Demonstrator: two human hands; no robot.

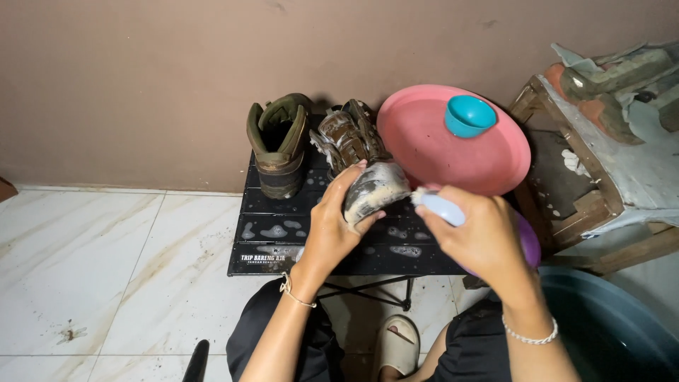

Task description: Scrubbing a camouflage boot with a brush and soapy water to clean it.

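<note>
Brush meeting soapy shoe toe

Left hand is clamping the shoe, toe pointing toward the person; right hand, closed on the brush, is touching its right side.

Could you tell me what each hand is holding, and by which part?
Left hand grips the soapy brown boot by its toe; right hand holds a pale blue brush by its handle.

Left hand: raised from the lower middle, palm turned inward, fingers curled round in a firm grip, thumb underneath.
Left wrist: bent slightly back, thin cord bracelet on it.
Right hand: back facing up, fingers closed in a fist-like grip, knuckles pointing left.
Right wrist: straight, bead bracelet on it.
Forearms: bare, angled up and inward towards each other.
</note>
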